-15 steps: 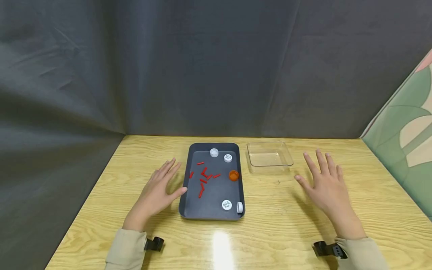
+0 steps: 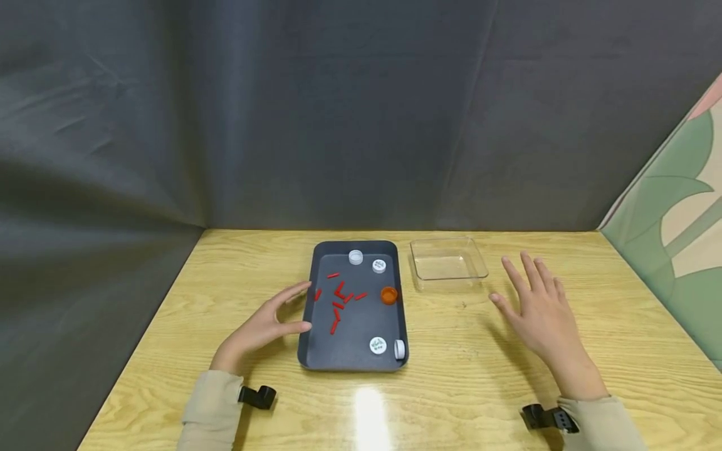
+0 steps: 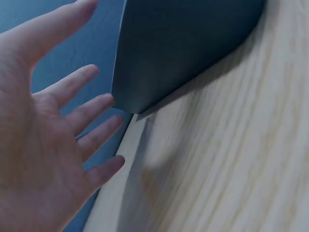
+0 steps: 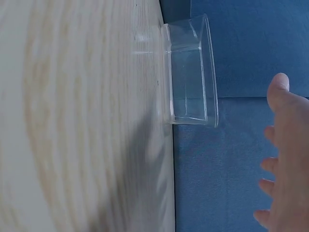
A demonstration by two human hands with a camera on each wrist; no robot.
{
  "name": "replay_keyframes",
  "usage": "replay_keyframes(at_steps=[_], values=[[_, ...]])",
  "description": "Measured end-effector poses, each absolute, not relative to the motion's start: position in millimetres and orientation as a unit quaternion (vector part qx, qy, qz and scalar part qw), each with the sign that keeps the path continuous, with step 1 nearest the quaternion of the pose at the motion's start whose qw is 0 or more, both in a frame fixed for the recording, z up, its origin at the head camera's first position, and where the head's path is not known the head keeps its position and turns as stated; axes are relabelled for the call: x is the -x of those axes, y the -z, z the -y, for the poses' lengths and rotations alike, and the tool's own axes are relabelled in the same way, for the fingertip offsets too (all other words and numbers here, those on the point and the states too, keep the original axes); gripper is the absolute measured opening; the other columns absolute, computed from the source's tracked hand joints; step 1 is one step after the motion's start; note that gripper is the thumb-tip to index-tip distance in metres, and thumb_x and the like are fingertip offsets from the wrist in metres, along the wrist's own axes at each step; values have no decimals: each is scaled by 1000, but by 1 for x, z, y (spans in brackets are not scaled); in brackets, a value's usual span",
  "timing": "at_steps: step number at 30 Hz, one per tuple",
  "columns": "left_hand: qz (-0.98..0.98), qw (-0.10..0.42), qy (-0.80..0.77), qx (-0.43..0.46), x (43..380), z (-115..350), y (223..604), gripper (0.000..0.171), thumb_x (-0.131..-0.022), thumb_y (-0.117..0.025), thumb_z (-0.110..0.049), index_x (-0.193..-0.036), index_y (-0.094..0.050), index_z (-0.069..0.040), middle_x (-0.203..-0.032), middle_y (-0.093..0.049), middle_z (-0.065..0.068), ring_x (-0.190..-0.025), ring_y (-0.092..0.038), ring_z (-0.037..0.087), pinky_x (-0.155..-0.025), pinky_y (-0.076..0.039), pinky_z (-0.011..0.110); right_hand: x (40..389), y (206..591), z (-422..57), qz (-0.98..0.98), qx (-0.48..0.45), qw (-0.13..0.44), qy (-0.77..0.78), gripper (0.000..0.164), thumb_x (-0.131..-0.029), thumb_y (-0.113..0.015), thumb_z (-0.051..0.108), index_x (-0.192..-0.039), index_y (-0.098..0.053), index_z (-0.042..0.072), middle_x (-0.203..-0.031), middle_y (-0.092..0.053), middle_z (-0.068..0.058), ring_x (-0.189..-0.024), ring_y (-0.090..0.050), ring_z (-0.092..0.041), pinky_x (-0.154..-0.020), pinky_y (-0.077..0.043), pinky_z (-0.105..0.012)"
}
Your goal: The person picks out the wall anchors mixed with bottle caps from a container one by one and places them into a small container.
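My left hand (image 2: 256, 329) is at the left side of a dark grey tray (image 2: 352, 360), thumb and fingers spread apart with the tips over its left rim. In the left wrist view the palm (image 3: 38, 145) faces the tray's outer wall (image 3: 178, 43), holding nothing. On the tray lie several short red sticks (image 2: 338, 305), an orange cap (image 2: 389, 295) and several white caps (image 2: 378, 345), two of them along the far end. Over the table on the right, my right hand (image 2: 544, 319) hovers with fingers spread and nothing in it, nearest to a clear plastic box (image 2: 448, 276).
The clear box stands just right of the tray's far end on the wooden table (image 2: 451, 401). A dark curtain (image 2: 350, 125) hangs along the back and left. At the right edge is a leaf-patterned panel (image 2: 677, 225). Each wrist wears a small black camera (image 2: 258, 397).
My left hand has turned and shifted slightly, its fingers now lower and nearer together beside the tray's left rim. The right hand has barely moved.
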State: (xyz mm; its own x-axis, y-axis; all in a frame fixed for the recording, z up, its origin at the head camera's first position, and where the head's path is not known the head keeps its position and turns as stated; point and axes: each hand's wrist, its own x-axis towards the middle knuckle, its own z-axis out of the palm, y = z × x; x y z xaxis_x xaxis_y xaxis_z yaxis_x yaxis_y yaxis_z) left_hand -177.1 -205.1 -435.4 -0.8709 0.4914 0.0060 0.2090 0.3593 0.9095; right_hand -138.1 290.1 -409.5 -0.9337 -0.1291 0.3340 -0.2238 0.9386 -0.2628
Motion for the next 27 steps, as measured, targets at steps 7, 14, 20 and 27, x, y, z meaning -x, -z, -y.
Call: replay_keyframes(at_steps=[7, 14, 20, 27], values=[[-798, 139, -543, -219, 182, 207, 445, 80, -84, -81, -18, -152, -40, -13, -161, -25, 11, -146, -21, 36, -113, -21, 63, 139, 409, -289, 965, -107, 176, -161, 66, -103, -49, 41, -159, -23, 17, -161, -16, -23, -146, -11, -46, -115, -5, -64], [-773, 160, -580, -202, 180, 207, 459, 80, -85, -79, -13, -154, -37, -16, -159, -30, 9, -147, -22, 34, -115, -18, 58, 141, 406, -289, 958, -136, 172, -185, 65, -102, -57, 34, -157, -30, 14, -159, -22, -22, -146, -15, -46, -113, -12, -66], [-750, 156, -608, -210, 178, 206, 466, 81, -86, -77, -6, -155, -35, -13, -160, -27, 11, -147, -20, 35, -115, -14, 59, 143, 405, -282, 937, -181, 189, -230, 64, -96, -67, 24, -153, -38, 12, -156, -31, -22, -142, -24, -46, -112, -19, -64], [-752, 140, -611, -202, 177, 206, 466, 81, -85, -77, -5, -154, -36, -14, -160, -29, 8, -147, -22, 31, -116, -14, 56, 157, 401, -262, 918, -239, 215, -232, 63, -92, -72, 18, -149, -45, 8, -151, -40, -21, -136, -34, -47, -106, -29, -63]])
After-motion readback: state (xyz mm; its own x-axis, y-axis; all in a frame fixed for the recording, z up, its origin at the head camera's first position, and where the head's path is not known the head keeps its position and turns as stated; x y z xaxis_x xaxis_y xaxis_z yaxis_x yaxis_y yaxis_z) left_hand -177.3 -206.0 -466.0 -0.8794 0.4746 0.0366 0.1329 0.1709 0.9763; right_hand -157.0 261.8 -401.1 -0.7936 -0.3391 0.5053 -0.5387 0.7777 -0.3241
